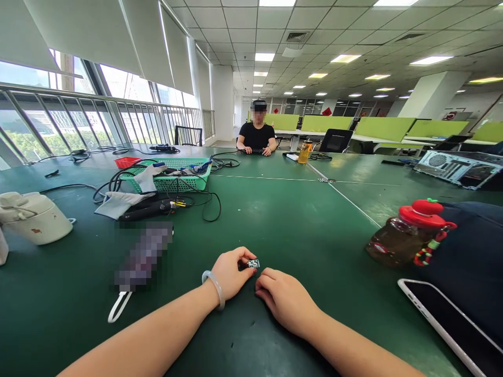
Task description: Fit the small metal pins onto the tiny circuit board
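My left hand [231, 272], with a pale bangle [214, 289] round its wrist, pinches a small circuit board [253, 264] between thumb and fingers just above the green tabletop [298, 225]. White and dark markings show on the board's face. Close beside it on the right, my right hand [286, 298] rests low over the table with its fingers curled inward. Its fingertips point toward the board but look apart from it. Whether anything sits inside those curled fingers is hidden from this angle.
Left stand a green basket [181, 182] with cables and gloves, a blurred pouch [145, 256] and a cream container [39, 217]. Right are a red-lidded bottle [404, 235], a tablet [451, 324] and a computer case [459, 167]. A person [257, 136] sits across the table.
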A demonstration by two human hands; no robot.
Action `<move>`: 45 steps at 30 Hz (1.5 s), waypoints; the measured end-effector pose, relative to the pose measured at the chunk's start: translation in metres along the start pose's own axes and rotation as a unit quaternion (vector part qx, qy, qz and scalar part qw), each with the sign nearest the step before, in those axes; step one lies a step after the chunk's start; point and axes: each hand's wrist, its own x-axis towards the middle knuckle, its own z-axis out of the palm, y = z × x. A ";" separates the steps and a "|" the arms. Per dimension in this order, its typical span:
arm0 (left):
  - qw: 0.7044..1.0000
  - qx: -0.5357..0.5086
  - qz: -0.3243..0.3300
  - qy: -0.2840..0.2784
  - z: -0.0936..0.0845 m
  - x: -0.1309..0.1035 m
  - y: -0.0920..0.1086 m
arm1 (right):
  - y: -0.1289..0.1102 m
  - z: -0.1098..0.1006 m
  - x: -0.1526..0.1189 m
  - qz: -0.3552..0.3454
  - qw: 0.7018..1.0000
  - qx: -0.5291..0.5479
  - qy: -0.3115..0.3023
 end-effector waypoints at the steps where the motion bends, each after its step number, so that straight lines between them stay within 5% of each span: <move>1: 1.000 0.000 0.000 0.000 0.000 0.000 0.000 | 0.002 0.000 -0.001 -0.002 1.000 0.008 0.003; 10: 1.000 -0.002 -0.013 -0.008 -0.001 0.000 0.002 | 0.015 -0.006 -0.005 0.058 0.995 0.076 0.016; 32: 1.000 -0.012 -0.010 -0.006 -0.001 0.000 0.001 | 0.014 -0.008 -0.002 0.048 0.993 0.095 0.049; 45: 1.000 -0.007 -0.012 -0.007 -0.001 0.000 0.000 | 0.042 -0.011 0.000 0.117 0.988 0.078 0.062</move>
